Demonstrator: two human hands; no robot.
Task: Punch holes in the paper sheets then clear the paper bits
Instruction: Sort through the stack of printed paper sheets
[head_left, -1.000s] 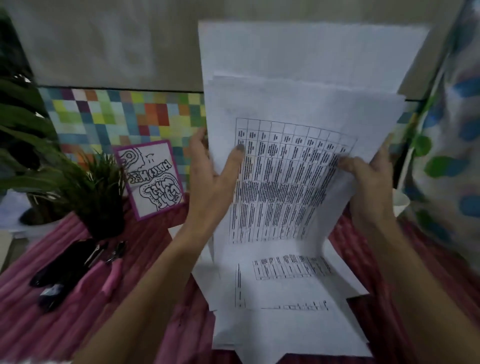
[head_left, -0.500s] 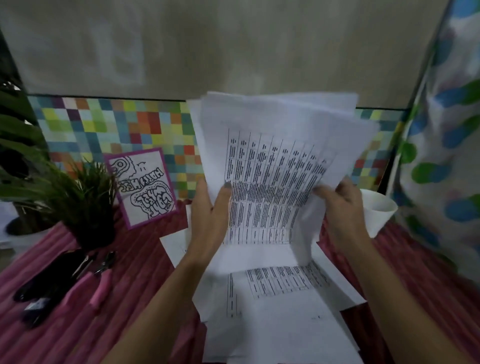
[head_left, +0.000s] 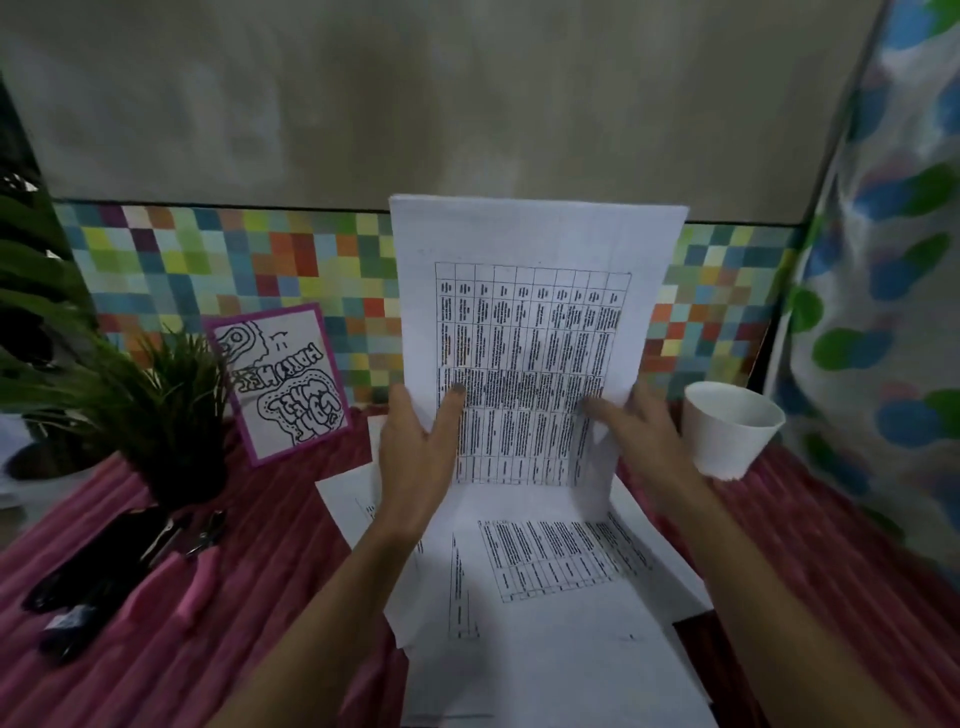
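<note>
At centre frame the left hand pinched the upright paper sheets, apparently squaring them. The right hand's grip was too blurred to tell. Punching looked next, which called for an aligned edge.

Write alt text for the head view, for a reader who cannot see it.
The left hand and right hand hold a stack of printed sheets upright over loose sheets on a pink striped cloth. A white cup stands at right, a potted plant at left.
</note>
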